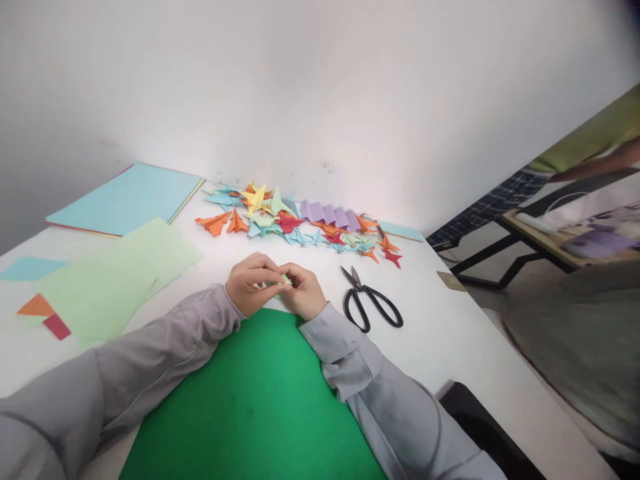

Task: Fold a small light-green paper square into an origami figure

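Observation:
Both of my hands meet above the far end of a green sheet. Between their fingertips is a small piece of light green folded paper, mostly covered by the fingers. My left hand pinches it from the left, thumb and fingers pressed together. From the right, my right hand grips the same piece with curled fingers. Black-handled scissors lie to the right of my right hand, blades slightly apart. Beyond my hands, folded paper shapes in orange, red, blue, green and yellow form a long pile.
Blue sheets are stacked at the back left, with light green sheets and small orange and red scraps nearer. A purple pleated paper strip sits in the pile. A black flat object lies front right. Another person stands beyond the table's right edge.

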A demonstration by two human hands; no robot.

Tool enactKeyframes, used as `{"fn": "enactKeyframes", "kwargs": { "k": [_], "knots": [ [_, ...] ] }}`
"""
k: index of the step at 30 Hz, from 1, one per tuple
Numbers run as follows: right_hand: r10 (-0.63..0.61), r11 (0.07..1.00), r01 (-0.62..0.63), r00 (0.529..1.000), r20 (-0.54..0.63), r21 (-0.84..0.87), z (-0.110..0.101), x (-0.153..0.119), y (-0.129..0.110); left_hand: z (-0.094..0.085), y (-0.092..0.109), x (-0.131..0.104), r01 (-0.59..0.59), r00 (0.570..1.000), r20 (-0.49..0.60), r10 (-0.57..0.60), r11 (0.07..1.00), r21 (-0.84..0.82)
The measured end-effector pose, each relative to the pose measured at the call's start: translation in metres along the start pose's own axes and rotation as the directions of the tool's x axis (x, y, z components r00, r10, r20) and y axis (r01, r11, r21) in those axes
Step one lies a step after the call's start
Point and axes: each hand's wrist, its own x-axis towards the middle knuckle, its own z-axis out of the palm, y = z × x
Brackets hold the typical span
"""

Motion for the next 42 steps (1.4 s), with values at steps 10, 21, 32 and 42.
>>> {"fn": "enactKeyframes", "kwargs": {
  "k": [10, 21, 32, 42],
  "knots": [
    [0.047, 0.988, -0.046, 0.999, 0.000, 0.149, 0.000, 0.001, 0.002, 0.000, -0.001, 0.000, -0.032, 0.999, -0.007, 0.032, 0.999, 0.009],
    [0.217, 0.910, -0.171, 0.973, -0.082, 0.378, -0.004, 0.002, 0.004, 0.000, -0.004, -0.004, 0.176, 0.983, 0.061, -0.172, 0.982, -0.071],
    [0.138, 0.960, -0.126, 0.990, -0.031, 0.249, -0.004, 0.001, -0.007, 0.003, -0.014, -0.003, 0.374, 0.923, 0.001, -0.384, 0.900, -0.225],
    [0.093, 0.990, -0.096, 0.995, 0.029, 0.108, -0.001, 0.000, -0.004, 0.002, -0.011, 0.000, 0.434, 0.891, -0.054, -0.451, 0.880, -0.193]
  ]
}}
